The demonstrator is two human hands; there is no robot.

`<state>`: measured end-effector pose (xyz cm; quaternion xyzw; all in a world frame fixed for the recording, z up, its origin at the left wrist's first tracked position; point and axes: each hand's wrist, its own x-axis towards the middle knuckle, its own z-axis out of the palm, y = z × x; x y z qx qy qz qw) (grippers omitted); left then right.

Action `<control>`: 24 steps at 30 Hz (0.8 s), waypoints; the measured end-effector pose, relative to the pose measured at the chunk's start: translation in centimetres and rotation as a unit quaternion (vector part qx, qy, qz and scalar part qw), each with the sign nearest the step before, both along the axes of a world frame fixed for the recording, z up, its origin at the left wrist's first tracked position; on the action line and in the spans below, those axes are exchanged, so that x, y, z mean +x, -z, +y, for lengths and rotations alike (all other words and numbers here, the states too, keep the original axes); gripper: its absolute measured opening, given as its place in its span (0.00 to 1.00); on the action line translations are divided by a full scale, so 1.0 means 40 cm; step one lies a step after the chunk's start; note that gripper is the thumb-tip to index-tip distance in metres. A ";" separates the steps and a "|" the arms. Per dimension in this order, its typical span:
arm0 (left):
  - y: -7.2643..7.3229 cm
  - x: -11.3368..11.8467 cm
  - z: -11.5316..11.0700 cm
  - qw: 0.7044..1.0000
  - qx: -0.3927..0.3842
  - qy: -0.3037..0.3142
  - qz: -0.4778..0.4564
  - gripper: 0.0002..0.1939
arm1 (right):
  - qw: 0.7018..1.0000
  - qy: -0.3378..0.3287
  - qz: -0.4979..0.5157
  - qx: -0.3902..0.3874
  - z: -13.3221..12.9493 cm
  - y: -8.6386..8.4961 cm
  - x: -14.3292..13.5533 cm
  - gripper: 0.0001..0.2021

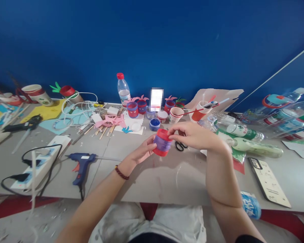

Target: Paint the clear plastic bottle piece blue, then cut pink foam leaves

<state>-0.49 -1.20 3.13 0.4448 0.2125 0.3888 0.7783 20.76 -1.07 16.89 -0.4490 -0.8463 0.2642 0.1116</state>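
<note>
Above the worktop point(152, 185), the left hand point(143, 149) is gripping the red-and-purple cup point(162, 144), which is lying at 3 o'clock from those fingers, its long axis running nearly 12 to 6. The right hand point(190, 133) is poising bent fingers at its 1 o'clock rim, whether pinching I cannot tell. Beyond, a jar point(154, 125) at 11 o'clock is holding something blue; a paper cup point(175, 117) is standing at 1 o'clock.

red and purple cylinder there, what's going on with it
A person's left hand grips the red and purple cylinder by its side, while the right hand has its fingertips at the upper edge. An open jar of blue paint stands just behind; a blue glue gun lies off to the left.
</note>
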 end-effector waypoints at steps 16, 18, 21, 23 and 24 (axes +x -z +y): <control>-0.002 0.001 0.028 0.974 -0.154 -0.161 -0.043 0.17 | 0.991 0.025 0.075 0.106 0.026 0.090 -0.077 0.33; -0.006 0.002 0.033 0.975 -0.138 -0.171 -0.042 0.17 | 0.991 0.021 0.063 0.112 0.028 0.098 -0.088 0.34; -0.005 0.001 0.034 0.979 -0.106 -0.170 -0.038 0.21 | 0.992 0.020 0.048 0.118 0.027 0.098 -0.105 0.35; -0.004 0.000 0.032 0.981 -0.094 -0.165 -0.040 0.23 | 0.992 0.016 0.042 0.118 0.026 0.096 -0.113 0.35; -0.003 -0.001 0.032 0.981 -0.092 -0.164 -0.044 0.24 | 0.992 0.013 0.041 0.119 0.025 0.095 -0.115 0.35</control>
